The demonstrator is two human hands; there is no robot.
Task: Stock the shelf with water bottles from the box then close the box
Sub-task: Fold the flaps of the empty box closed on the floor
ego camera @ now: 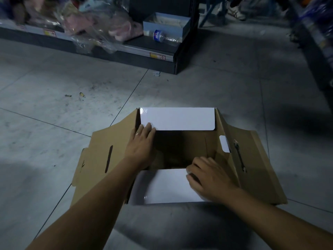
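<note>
A brown cardboard box [97, 159] stands open on the floor, its two long side flaps spread outward. Its far white flap [177, 118] and near white flap [167, 186] lean inward over the dark opening. My left hand [141, 141] lies flat with straight fingers on the left end of the far flap. My right hand [207, 177] holds the right part of the near flap with curled fingers. One clear water bottle with a blue label [163, 36] lies on its side on the low dark shelf [144, 49]. The inside of the box is too dark to read.
Plastic-wrapped plush toys [86, 24] fill the shelf left of the bottle. A pale blue open tray [167, 24] sits behind the bottle. Another rack [317, 42] runs along the right. A person's shoes [236, 11] show at the far top. Grey tiled floor surrounds the box.
</note>
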